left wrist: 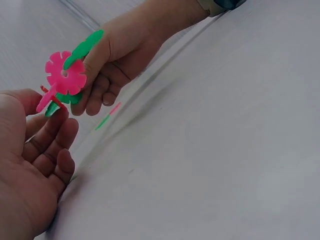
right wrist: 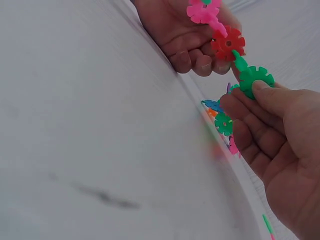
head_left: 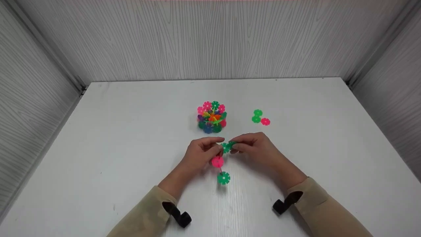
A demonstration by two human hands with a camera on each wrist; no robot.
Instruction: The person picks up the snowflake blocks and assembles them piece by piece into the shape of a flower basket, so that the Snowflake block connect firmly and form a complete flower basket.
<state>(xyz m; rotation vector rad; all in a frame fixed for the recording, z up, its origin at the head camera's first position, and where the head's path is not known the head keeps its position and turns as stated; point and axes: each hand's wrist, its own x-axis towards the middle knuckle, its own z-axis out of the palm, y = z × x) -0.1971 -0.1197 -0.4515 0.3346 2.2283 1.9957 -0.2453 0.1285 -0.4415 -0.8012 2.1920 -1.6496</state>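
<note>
A short chain of notched plastic snowflake discs hangs between my hands. My left hand pinches a red disc in the chain between thumb and fingers. At the chain's other end, my right hand pinches a green disc between thumb and fingertips. Another green disc links the two held pieces. Below my left fingers hang a pink disc and, lowest, a green disc, which looks just above the table. Fingers partly hide the slots where the discs join.
Beyond my hands, a round multicoloured cluster of joined discs stands on the white table. Two light green discs and a pink disc lie to its right. Pale wood-grain panels enclose the back and sides.
</note>
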